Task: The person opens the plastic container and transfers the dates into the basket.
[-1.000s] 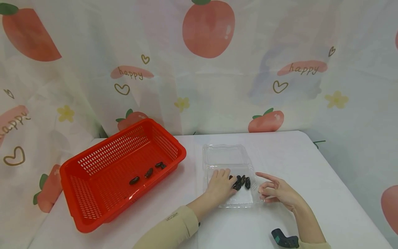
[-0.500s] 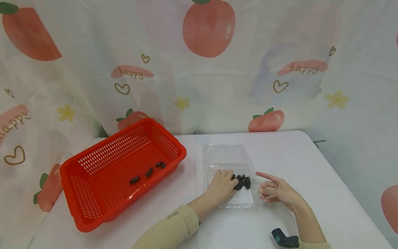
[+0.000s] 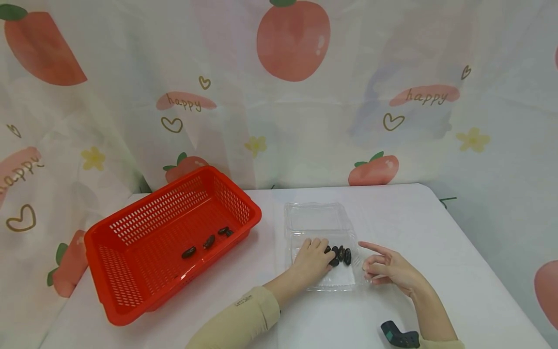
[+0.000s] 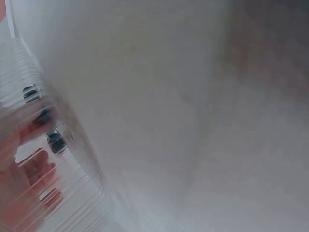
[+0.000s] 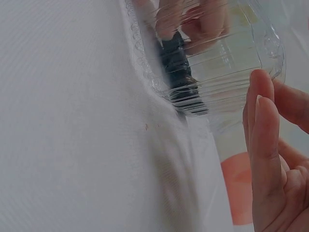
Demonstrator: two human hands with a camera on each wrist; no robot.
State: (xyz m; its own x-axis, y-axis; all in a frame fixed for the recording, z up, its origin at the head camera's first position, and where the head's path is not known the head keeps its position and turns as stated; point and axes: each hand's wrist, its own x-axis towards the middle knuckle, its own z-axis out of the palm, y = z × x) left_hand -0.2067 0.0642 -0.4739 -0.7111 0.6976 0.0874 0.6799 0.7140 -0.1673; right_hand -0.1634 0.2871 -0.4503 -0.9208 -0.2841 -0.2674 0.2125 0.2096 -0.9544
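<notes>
A clear plastic clamshell box [image 3: 320,281] lies with its lid [image 3: 316,216] folded back on the table. Several dark, glossy oval dates [image 3: 347,256] sit in its base, grouped toward the right side. My left hand [image 3: 310,261] reaches into the base and pinches a date [image 3: 334,262] between thumb and index finger. My right hand [image 3: 388,269] is at the box's right rim, pinching its edge, with the index finger stretched along it. Through the ribbed wall, the right wrist view shows left fingertips against dark dates [image 5: 176,63]. Plastic glare blurs the left wrist view.
A red perforated basket [image 3: 144,286] stands on the left, several more dates [image 3: 189,252] on its floor. White cloth covers the table [image 3: 331,320]. A printed curtain [image 3: 314,126] hangs behind it. A dark device [image 3: 398,335] is at the right wrist.
My left hand has shifted slightly right inside the box, nudging the date under its fingers closer to the others. The right hand, box and basket stay put.
</notes>
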